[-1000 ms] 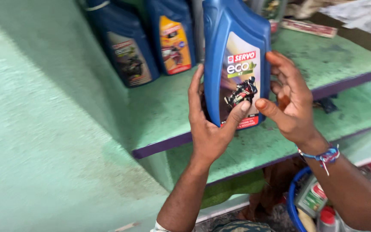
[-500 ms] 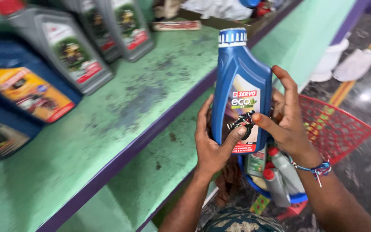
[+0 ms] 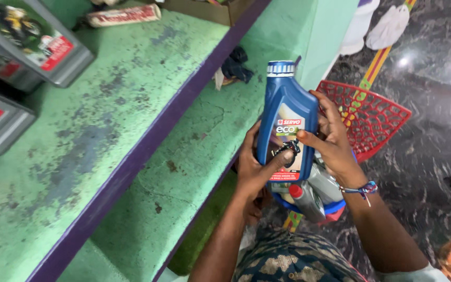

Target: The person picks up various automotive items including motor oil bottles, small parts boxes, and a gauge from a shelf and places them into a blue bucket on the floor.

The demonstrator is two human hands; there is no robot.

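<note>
Mid-carry, seemingly: tall blue plastic oil bottle (image 3: 286,122) clasped upright by left hand (image 3: 254,167) and right hand (image 3: 331,146), above red mesh basket (image 3: 371,112) beside green shelf (image 3: 105,120). Next, probably: careful lowering, grip kept firm.

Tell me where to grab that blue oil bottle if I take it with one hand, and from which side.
Grip the blue oil bottle around its lower body, probably from the right side. It stands upright, its ribbed cap on top, tall, flat-faced and narrow. The left hand already cups the bottom left with its thumb on the label; the right hand steadies the right edge.
</note>
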